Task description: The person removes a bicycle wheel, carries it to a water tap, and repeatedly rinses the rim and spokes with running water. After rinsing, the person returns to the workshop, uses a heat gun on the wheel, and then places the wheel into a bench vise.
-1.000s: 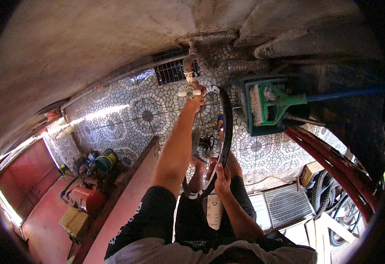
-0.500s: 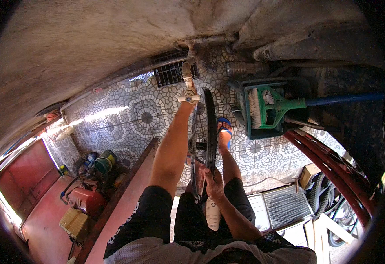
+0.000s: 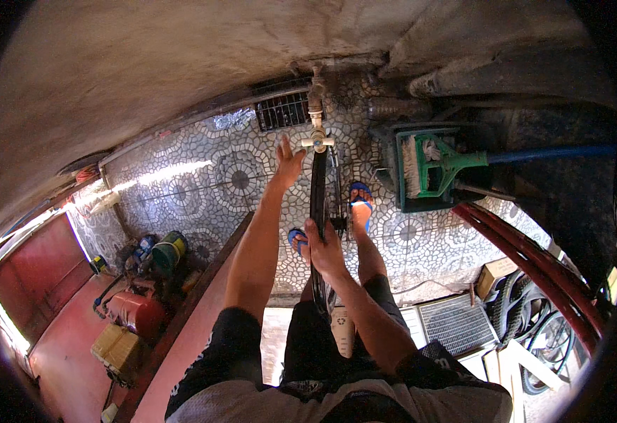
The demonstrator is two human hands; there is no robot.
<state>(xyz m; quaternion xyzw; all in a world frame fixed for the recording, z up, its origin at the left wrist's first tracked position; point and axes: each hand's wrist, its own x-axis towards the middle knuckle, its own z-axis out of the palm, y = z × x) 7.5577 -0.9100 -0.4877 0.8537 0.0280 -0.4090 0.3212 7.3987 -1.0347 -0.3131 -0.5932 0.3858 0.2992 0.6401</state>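
1. The bicycle wheel stands upright in front of the person, seen nearly edge-on, its near end close to the dark shorts.
2. The right hand is closed over the black tyre, on the near part of the wheel.
3. The left hand is empty, fingers spread wide, just left of the tyre and beside the tap.
4. The pale tap overhangs the wheel's far end and hides part of it; whether they touch I cannot tell.
5. Behind, left of the tap's pipe, a drain grate is set in the pebble-patterned floor.
6. To the right, a dark green bin holds a green broom head, its blue handle pointing away right.
7. Blue flip-flops flank the wheel.
8. Lower right: red poles, tyres and a mesh panel.
9. Lower left, beyond a low ledge: a red tank and a box.
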